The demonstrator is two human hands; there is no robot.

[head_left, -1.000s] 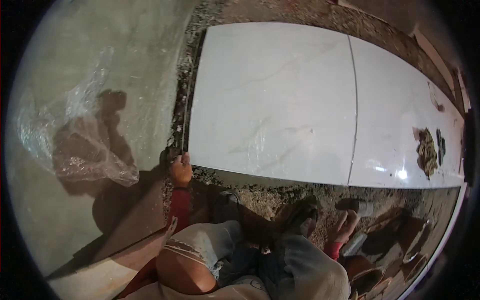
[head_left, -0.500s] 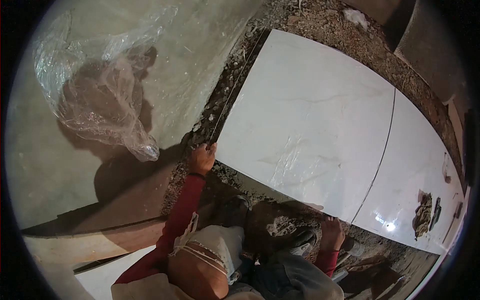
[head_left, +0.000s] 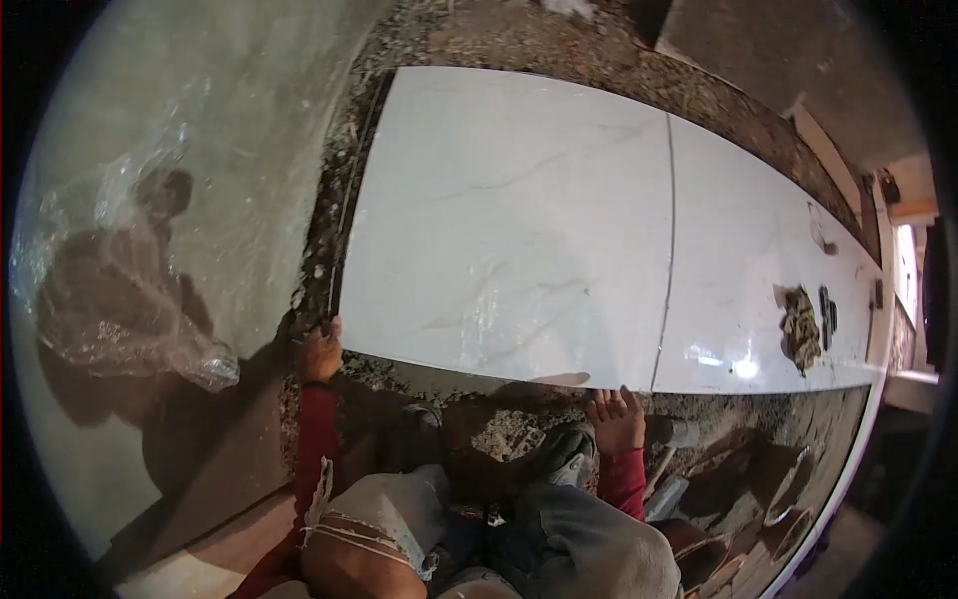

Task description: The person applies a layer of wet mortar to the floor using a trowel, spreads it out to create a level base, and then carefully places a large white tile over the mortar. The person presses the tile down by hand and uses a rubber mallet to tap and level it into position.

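A large white tile (head_left: pixel 509 230) with faint grey veining lies flat over the ground. My left hand (head_left: pixel 321 351) is closed at its near left corner, fingertips against the side edge. Along the near edge, close to the joint, my right hand (head_left: pixel 617 417) touches the tile with its fingers apart and stretched toward it. A second white tile (head_left: pixel 738 290) lies to the right, a narrow dark joint between the two. The undersides of both tiles are hidden.
Crumpled clear plastic film (head_left: pixel 130 290) lies on the grey floor (head_left: pixel 259 130) at left. A dirty rag (head_left: pixel 800 329) and a dark, narrow object (head_left: pixel 827 317) rest on the right tile. Rubble (head_left: pixel 479 45) borders the far edge. A hammer-like tool (head_left: pixel 671 434) is beside my right hand.
My view has swung to the right, so the tiles and film appear farther left. The left hand stays at the corner. My right hand's fingers now show more, spread at the near edge.
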